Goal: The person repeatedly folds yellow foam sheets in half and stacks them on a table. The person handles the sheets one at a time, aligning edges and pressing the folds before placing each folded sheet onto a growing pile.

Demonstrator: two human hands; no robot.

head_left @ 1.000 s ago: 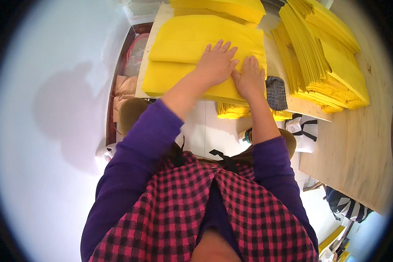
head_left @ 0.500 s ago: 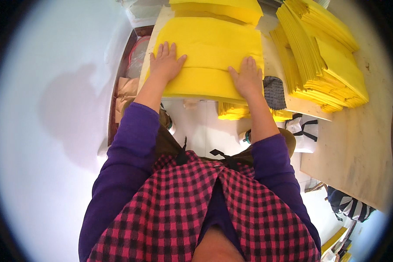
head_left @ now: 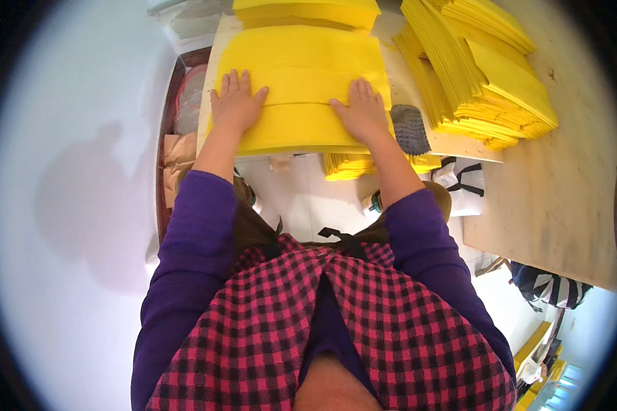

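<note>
A stack of yellow felt-like sheets (head_left: 298, 127) lies on the wooden table in front of me, with a crease or fold line running across the top one. My left hand (head_left: 237, 103) rests flat on its left side, fingers spread, palm down. On the right side my right hand (head_left: 364, 113) also lies flat, thumb pointing inward. Neither hand grips anything. Just behind is another yellow stack (head_left: 308, 12), partly cut off by the upper edge of the view.
Tall piles of folded yellow sheets (head_left: 490, 85) stand on the wooden table (head_left: 528, 198) to the right. A dark grey cloth (head_left: 410, 129) lies beside my right hand. Brown paper (head_left: 178, 161) sits at the left by the white wall. Below are more yellow sheets (head_left: 348, 166) and a white bag (head_left: 466, 188).
The view has shifted, so the table and piles appear further left. Both hands stay flat on the yellow sheets; the fold line now looks more distinct, with a second line above it.
</note>
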